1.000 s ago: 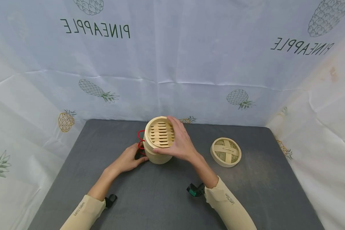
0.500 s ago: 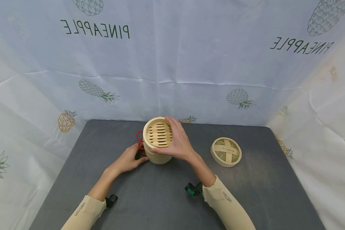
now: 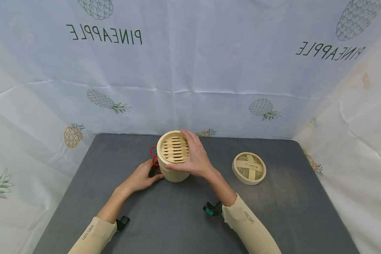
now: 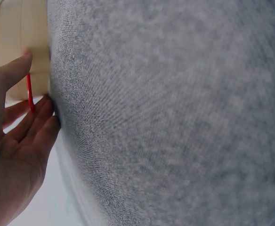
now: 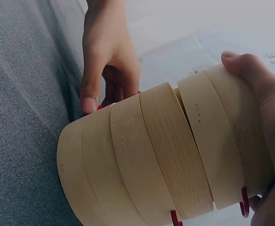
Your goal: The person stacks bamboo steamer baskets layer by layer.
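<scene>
- While the steamer [image 3: 173,160] stands near the middle of the grey counter [image 3: 177,218], toward its far edge, both hands are at it.
- Right hand [image 3: 195,158] lies over the steamer's top tier, fingers curled round the right side of the rim and thumb on the near wall: it grips the tier.
- From the right wrist, that top tier [image 5: 227,136] sits slightly askew on the tiers below, a gap showing between them.
- Left hand [image 3: 143,176] rests on the counter at the steamer's lower left, fingers fairly straight and relaxed, thumb tip touching the bottom tier; it grasps nothing.
- Red loops [image 3: 153,157] stick out of the steamer's left side, just above the left hand's fingers [image 4: 34,122]; one red strand runs between thumb and fingers.
- Slats show through the open top of the steamer.
- Lid [image 3: 249,168] lies flat on the counter well to the right, apart from both hands.
- Behind the counter hangs a pale cloth [image 3: 209,70] printed with pineapples.
</scene>
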